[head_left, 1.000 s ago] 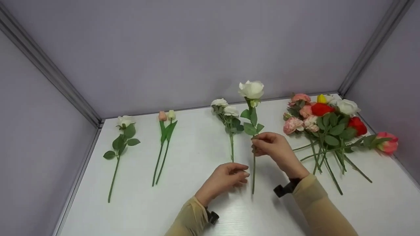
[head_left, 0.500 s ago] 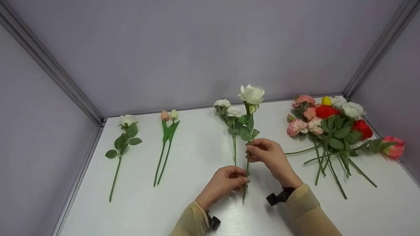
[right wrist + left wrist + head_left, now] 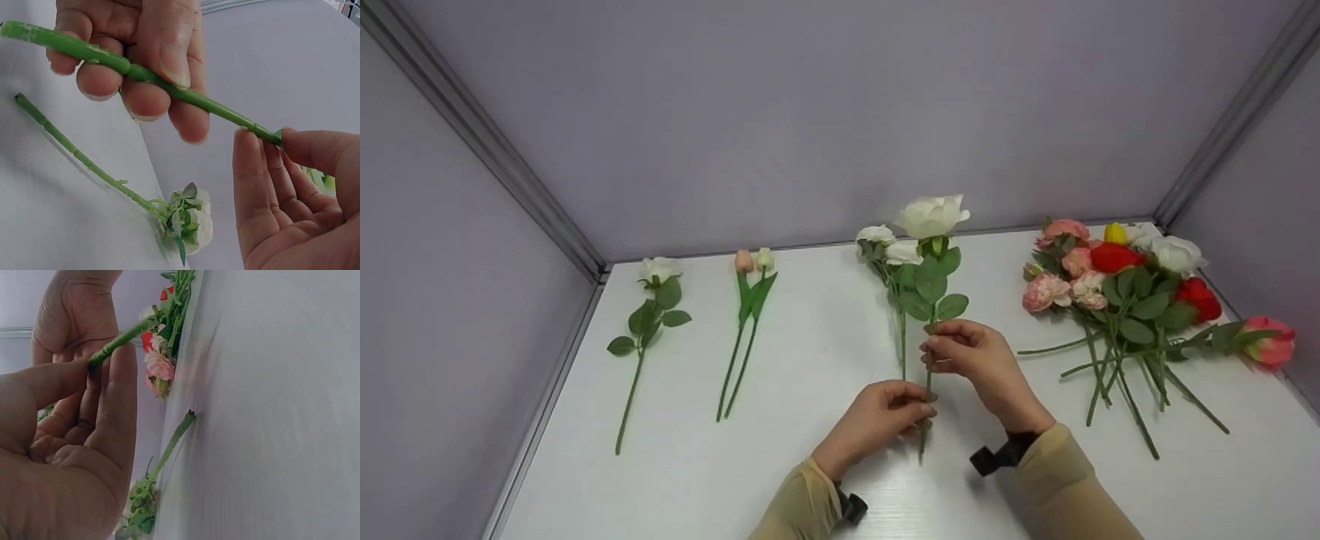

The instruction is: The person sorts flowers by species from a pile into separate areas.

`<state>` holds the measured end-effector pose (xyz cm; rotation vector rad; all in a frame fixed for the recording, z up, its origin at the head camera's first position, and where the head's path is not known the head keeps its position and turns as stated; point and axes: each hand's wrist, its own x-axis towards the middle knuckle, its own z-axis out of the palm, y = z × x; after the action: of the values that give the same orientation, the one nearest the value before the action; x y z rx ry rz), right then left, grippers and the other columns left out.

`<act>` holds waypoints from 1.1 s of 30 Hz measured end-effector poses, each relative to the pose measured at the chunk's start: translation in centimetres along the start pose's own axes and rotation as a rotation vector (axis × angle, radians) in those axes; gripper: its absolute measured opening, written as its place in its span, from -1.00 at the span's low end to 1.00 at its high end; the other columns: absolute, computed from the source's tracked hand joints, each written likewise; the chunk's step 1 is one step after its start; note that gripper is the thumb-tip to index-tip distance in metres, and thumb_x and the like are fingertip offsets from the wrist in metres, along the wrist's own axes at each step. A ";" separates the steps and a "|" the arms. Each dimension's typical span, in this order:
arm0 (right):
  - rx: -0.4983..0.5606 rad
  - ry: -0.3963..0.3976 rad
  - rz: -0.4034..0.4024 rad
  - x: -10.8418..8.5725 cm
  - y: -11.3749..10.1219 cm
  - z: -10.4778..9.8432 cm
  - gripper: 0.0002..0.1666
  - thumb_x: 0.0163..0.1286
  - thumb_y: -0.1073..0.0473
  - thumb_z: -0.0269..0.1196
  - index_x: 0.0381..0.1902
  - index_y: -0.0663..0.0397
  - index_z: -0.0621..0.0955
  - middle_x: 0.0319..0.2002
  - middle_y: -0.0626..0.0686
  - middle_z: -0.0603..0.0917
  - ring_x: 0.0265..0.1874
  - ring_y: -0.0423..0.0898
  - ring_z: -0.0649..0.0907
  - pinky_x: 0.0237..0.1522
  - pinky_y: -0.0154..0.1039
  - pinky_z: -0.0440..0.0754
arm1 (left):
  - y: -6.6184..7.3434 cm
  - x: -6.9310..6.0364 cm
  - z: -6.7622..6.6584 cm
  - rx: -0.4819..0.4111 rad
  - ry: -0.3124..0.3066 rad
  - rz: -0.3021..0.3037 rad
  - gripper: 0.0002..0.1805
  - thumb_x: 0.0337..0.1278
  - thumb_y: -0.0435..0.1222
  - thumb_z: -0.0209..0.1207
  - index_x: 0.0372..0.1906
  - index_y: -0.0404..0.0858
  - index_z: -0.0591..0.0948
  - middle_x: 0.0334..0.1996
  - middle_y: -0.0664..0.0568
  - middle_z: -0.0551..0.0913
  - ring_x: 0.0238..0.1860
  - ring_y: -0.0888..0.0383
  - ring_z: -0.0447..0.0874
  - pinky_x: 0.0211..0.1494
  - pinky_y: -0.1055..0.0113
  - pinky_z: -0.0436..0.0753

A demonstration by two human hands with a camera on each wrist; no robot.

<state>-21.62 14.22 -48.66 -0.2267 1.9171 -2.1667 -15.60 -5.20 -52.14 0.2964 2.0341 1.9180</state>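
the right hand [image 3: 971, 360] pinches the white rose [image 3: 931, 217] below its leaves, the left hand [image 3: 876, 414] pinches lower. its bloom points away from both, just right of the white-flowered spray [image 3: 904, 253].

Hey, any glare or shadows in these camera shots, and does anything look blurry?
Head view: soft glare on the white table near the bottom edge, faint shadow below the right hand; left wrist view: the background pink flower seems slightly soft; right wrist view: a thin, soft shadow runs beside the lying green stem.
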 end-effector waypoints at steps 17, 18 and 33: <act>-0.023 0.049 0.038 0.5 0.2 -0.4 -0.49 0.44 0.17 0.37 0.17 0.44 0.56 -0.09 0.32 0.72 -0.13 0.11 0.76 -0.09 -0.01 0.75 | -0.2 0.1 0.2 -0.050 -0.013 -0.022 -0.70 0.36 -0.29 0.30 0.06 -0.40 0.70 -0.21 0.00 0.79 -0.22 0.13 0.77 -0.19 0.27 0.75; -0.024 0.049 0.038 0.5 0.2 -0.4 -0.50 0.44 0.17 0.37 0.17 0.44 0.56 -0.09 0.33 0.72 -0.13 0.11 0.76 -0.09 -0.01 0.76 | -0.2 0.2 0.2 -0.056 -0.009 -0.023 -0.69 0.34 -0.29 0.32 0.06 -0.40 0.70 -0.22 -0.01 0.79 -0.23 0.13 0.77 -0.20 0.27 0.75; 0.032 0.067 0.017 0.5 0.5 0.1 -0.62 0.43 0.29 0.35 0.08 0.46 0.56 -0.16 0.27 0.73 -0.19 0.09 0.78 -0.12 0.00 0.76 | -0.1 -0.1 0.0 0.069 0.120 0.017 -0.75 0.29 -0.28 0.35 -0.02 -0.33 0.71 -0.29 0.10 0.74 -0.30 0.17 0.74 -0.27 0.32 0.71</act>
<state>-22.01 13.95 -49.17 -0.1337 1.9102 -2.2192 -15.53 -5.23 -52.23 0.2212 2.1839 1.9214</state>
